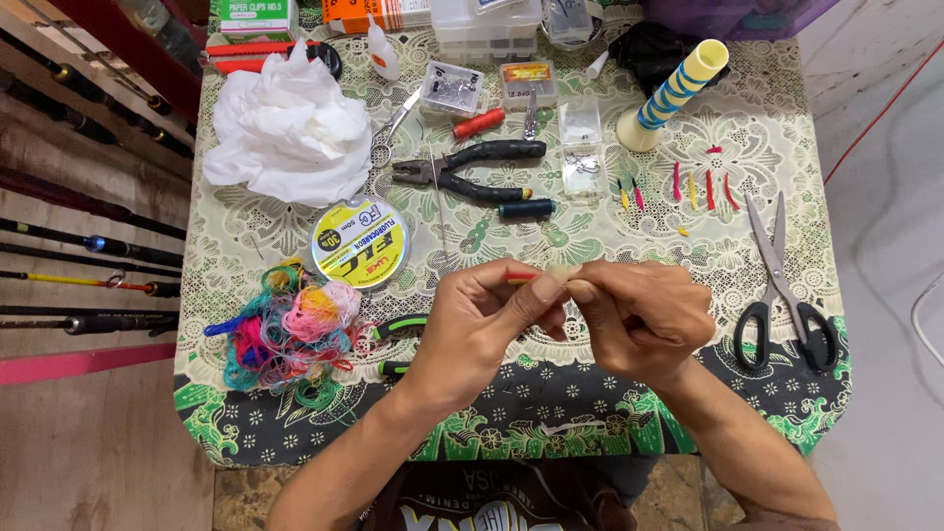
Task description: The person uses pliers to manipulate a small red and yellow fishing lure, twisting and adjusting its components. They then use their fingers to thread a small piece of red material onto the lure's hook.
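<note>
Both hands meet above the table's (246, 413) near edge, about mid-width. Left hand (480, 320) pinches a small red piece (521, 278) between thumb & fingertips; right hand (639, 317) is closed on its other end, fingertips touching the left's. What the pale bit at the join is, can't tell.

Table has a green-and-cream lace-pattern cloth. Near left corner: tangle of multicoloured thread (290, 329), w/ a green-handled tool (398, 329) just beside it, partly under the left hand. Yellow line spool (360, 242) sits just beyond the tangle. Far left corner: crumpled white tissue (287, 126). Centre, beyond the hands: black-handled pliers (472, 169), red thread bobbin (479, 123) and dark blue bobbin (526, 207) close by, small clear boxes (580, 147) next to them. Right edge: black-handled scissors (784, 290). Beyond those, a row of small red & yellow pieces (693, 187), then a cream handle w/ blue spiral wrap (674, 93) tilted toward the far right corner. Fishing rods (88, 246) lie off the table's left edge.
</note>
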